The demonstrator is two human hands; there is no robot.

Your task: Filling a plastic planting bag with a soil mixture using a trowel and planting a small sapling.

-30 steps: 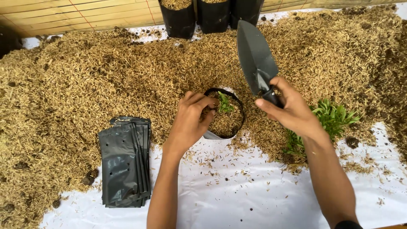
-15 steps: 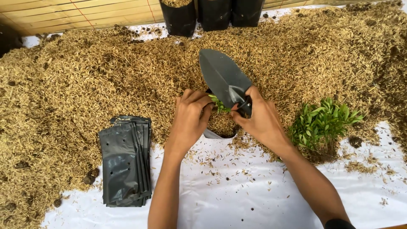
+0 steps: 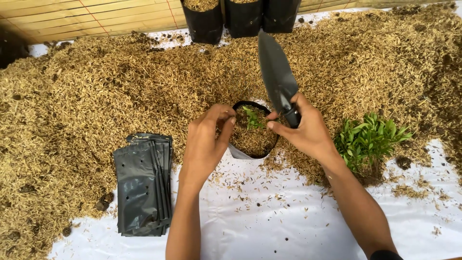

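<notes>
Raised since half a second ago, the dark grey pointed metal trowel [image 3: 275,72] is now held blade-up by its black handle, clenched in the right hand [image 3: 303,132]; the small black plastic grow bag [image 3: 252,130], filled with tan husks, is pinched at its rim by the left hand [image 3: 206,142]. A green seedling [image 3: 252,118] is seen inside; flat black bags [image 3: 143,185] are stacked at left on the white sheet [image 3: 269,221]; leafy green seedlings [image 3: 368,139] are bunched at right.
</notes>
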